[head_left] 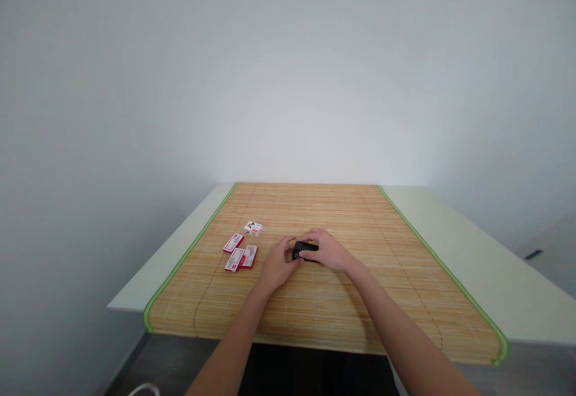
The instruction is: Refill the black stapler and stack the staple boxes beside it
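Observation:
A small black stapler (306, 246) lies low over the bamboo mat, partly covered by my fingers. My right hand (330, 249) is wrapped round its right part, thumb on the near side and fingers on the far side. At its left end, my left hand (276, 265) curves in with thumb and fingertips against it. Left of my hands are several small red-and-white boxes: one flat box (234, 242), another box (234, 260) overlapping a third box (249, 256), and a thicker white box (253, 228) with a dark picture on top.
The bamboo mat (342, 306) with green edging covers the middle of a white table (454, 228) and hangs to its front edge. A pale wall (297, 84) stands behind the table. A white cable-like loop (144, 389) shows at the bottom left.

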`<action>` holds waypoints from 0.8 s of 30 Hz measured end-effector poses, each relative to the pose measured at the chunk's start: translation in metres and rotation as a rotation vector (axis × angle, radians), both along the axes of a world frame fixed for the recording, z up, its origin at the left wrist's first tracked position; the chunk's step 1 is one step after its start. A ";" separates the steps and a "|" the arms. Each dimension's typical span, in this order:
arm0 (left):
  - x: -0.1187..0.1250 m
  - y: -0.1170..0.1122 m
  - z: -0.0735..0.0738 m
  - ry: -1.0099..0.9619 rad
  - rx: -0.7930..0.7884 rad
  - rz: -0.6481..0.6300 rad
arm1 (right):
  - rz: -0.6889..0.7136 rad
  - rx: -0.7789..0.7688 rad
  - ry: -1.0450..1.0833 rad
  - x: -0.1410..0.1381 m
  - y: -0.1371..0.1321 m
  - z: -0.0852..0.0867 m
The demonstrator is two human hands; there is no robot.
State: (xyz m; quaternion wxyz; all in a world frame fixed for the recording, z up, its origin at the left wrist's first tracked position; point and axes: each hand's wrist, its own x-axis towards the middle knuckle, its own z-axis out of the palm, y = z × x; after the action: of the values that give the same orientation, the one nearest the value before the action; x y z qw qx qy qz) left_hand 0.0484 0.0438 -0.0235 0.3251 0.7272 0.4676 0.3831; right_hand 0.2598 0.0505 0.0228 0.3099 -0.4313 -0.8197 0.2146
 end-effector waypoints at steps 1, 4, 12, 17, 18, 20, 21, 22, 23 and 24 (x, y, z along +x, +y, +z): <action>0.000 0.000 0.001 -0.002 -0.002 -0.014 | 0.005 0.003 -0.025 -0.002 0.002 0.003; 0.000 0.001 0.003 -0.005 0.014 -0.060 | 0.028 0.011 -0.066 -0.001 0.004 0.014; -0.002 0.005 -0.005 0.062 0.042 -0.029 | 0.004 -0.043 0.090 0.041 -0.019 0.042; -0.002 0.006 -0.007 0.056 0.049 -0.034 | -0.045 -0.195 0.257 0.089 -0.035 0.039; -0.002 0.006 -0.007 0.054 0.047 -0.034 | -0.047 -0.237 0.307 0.098 -0.037 0.035; -0.002 0.005 -0.007 0.060 0.049 -0.030 | -0.075 -0.300 0.396 0.114 -0.043 0.024; -0.002 0.005 -0.007 0.066 0.050 -0.028 | -0.107 -0.319 0.431 0.121 -0.046 0.018; -0.002 0.005 -0.007 0.073 0.050 -0.025 | -0.147 -0.333 0.457 0.126 -0.049 0.012; -0.002 0.005 -0.007 0.077 0.051 -0.022 | -0.183 -0.350 0.474 0.131 -0.052 0.005; -0.002 0.005 -0.006 0.079 0.050 -0.020 | -0.209 -0.368 0.486 0.134 -0.054 -0.001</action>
State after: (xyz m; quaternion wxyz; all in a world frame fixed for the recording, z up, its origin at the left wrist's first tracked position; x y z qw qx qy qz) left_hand 0.0466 0.0484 -0.0299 0.2920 0.7544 0.4631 0.3622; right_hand 0.3940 -0.0036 0.0219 0.4339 -0.4980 -0.6204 0.4228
